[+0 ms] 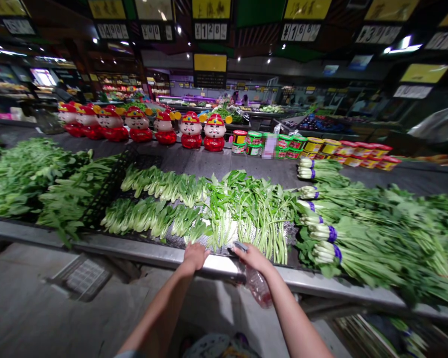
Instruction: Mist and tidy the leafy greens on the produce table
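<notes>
My left hand [196, 255] is palm down at the counter's front rim, its thumb apart from its fingers. Its fingertips reach the lower end of the bok choy [153, 216], and I see nothing gripped in it. My right hand [253, 257] is closed on a small dark grey object [241, 245] whose kind I cannot make out. Just ahead of that hand lie long-stemmed leafy greens [265, 219] on a perforated metal tray [224, 243]. A clear plastic bottle [259, 288] shows below my right wrist; whether I hold it is hidden.
Bundled greens with purple ties [328, 232] fill the right side. Behind a black crate wall [106, 191] lie more leafy vegetables [26, 179]. Red figurine jars [214, 132] and stacked tubs [254, 141] line the back. A metal rim [142, 252] edges the counter; a grey crate [80, 276] stands below.
</notes>
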Tool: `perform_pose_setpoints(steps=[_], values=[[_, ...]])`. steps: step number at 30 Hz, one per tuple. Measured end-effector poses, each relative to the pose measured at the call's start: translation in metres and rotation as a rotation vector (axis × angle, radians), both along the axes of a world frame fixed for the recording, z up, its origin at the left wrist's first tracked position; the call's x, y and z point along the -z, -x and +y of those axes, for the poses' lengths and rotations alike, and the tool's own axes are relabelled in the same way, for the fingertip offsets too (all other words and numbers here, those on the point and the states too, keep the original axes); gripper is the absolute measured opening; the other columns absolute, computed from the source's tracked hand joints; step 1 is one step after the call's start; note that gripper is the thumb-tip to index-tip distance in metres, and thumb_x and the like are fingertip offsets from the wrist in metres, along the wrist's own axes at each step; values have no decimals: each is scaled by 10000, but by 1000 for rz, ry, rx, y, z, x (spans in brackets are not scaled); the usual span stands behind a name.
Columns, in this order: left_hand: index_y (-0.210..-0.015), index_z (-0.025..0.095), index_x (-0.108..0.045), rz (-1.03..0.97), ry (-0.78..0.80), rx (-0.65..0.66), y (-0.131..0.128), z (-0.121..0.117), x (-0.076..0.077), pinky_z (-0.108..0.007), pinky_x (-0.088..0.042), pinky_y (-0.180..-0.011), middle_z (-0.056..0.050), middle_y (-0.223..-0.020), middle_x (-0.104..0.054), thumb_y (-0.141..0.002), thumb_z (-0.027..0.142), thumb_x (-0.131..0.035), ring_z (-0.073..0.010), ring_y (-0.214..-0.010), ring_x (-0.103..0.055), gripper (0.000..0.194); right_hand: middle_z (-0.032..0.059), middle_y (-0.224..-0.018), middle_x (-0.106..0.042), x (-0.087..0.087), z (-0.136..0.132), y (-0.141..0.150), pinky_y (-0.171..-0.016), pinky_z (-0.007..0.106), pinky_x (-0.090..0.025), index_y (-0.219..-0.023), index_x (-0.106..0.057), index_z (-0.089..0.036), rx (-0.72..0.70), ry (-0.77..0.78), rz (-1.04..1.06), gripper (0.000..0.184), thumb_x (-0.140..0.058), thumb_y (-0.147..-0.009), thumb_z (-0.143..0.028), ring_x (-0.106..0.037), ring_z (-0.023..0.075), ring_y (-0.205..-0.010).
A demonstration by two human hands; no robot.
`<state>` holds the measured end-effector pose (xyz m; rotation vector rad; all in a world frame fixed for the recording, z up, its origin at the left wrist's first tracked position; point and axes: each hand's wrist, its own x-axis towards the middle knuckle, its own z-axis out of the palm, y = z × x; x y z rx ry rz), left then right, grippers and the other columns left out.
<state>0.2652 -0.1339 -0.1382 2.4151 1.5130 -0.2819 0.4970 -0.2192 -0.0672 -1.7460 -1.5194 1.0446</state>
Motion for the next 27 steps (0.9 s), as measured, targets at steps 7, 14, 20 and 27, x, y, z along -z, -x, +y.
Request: perform_pose_setpoints(steps=[7,14,20,27], values=[[-1165,165,-667,11,-4,6,-1,-2,-11,-492,-258,-1161,-165,-1285,-653,-977,454,-262,-288,-1262,-548,532,106,-894,-711,-10,-3,-7,-794,386,-482,-932,-696,-151,51,-100,-35,517,-557,-801,-631,-645,264,-837],[-1227,179,-626,-67,-33,94,-13,-4,-21,-517,-125,-1214,-134,-1387,-599,-994,431,-245,-276,-1426,-369,512,73,-788,-678,-20,2,-10,-760,368,-469,-840,-655,-168,135,-171,-15,554,-430,-853,-674,-617,232,-764],[-1395,171,-489,-117,10,120,-33,-8,-13,-500,-157,-1213,-130,-1507,-472,-987,451,-259,-279,-1465,-294,546,19,-649,-621,-16,3,-9,-656,322,-442,-723,-564,-201,182,-112,43,573,-382,-842,-731,-578,191,-622],[-1452,209,-439,-111,12,135,-34,-14,-2,-474,-131,-1224,-87,-1539,-435,-987,459,-221,-257,-1480,-261,571,1,-548,-585,-5,-2,-18,-587,305,-427,-646,-521,-217,193,-48,88,608,-400,-793,-794,-536,171,-527]])
